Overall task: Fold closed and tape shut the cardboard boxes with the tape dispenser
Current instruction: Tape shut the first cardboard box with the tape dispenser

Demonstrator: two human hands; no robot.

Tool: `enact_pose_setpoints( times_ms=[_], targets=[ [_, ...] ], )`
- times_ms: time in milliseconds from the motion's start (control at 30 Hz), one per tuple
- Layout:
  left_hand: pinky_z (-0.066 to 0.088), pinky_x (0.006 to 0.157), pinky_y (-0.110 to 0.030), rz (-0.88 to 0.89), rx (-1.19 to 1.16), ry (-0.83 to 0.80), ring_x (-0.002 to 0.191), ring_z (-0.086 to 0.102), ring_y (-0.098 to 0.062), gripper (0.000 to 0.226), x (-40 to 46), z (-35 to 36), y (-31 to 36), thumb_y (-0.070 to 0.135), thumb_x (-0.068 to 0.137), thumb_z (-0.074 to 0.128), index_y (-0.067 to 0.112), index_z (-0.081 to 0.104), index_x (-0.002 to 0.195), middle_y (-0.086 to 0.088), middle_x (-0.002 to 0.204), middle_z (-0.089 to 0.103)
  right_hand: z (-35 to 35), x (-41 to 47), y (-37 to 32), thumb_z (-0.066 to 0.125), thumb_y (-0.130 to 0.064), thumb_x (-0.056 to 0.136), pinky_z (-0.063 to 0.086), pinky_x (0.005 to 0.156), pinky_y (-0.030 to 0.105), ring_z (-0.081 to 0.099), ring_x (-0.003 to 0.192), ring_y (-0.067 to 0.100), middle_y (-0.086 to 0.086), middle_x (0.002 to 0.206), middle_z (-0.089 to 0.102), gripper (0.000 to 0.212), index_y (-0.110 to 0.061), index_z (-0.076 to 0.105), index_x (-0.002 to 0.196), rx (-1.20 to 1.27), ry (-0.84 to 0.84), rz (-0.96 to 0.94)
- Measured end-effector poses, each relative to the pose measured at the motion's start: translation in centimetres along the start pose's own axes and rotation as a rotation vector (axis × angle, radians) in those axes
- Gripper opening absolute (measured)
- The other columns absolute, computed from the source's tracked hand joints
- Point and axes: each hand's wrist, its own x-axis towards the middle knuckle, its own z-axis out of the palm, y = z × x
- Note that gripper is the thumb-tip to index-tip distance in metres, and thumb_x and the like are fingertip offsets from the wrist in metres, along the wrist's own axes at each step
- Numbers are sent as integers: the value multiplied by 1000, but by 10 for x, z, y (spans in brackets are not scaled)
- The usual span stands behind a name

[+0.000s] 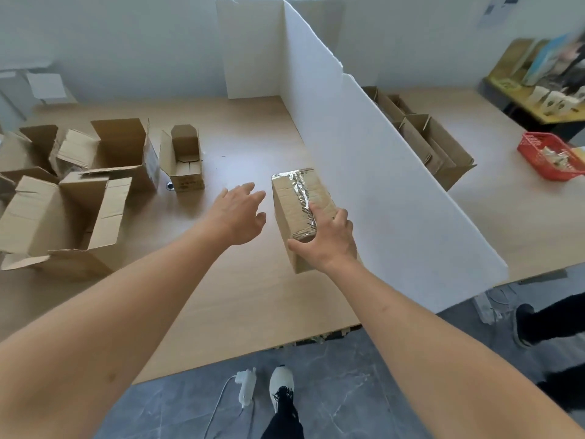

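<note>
One box [300, 210] on the table [247, 299] is already taped and is held by the right hand [329, 245], the left hand [237, 213] is spread wide, and open boxes [120, 156] are left.

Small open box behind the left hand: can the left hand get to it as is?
Probably yes. The left hand is open, holds nothing, and only bare table lies between it and the small open box.

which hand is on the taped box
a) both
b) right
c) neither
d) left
b: the right hand grips the near end of the taped box, while the left hand hangs open beside it, apart from the cardboard.
</note>
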Motion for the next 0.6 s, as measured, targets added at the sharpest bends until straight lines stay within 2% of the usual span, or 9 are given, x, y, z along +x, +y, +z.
enact_pose_setpoints(
  times_ms=[467,600],
  targets=[
    [29,115,-44,-103,-76,-37,140,38,-35,48,152,6,-34,34,102,47,14,46,146,-13,161,32,24,177,-14,75,-66,69,48,95,43,36,128,34,9,139,29,97,-45,27,151,61,-39,53],
    [26,119,-47,-128,-92,-47,146,32,-35,49,191,9,-39,35,102,47,14,45,147,-13,162,30,34,223,-13,75,-66,70,48,100,44,35,129,34,10,142,28,96,-45,27,152,53,-54,59]
  ],
)
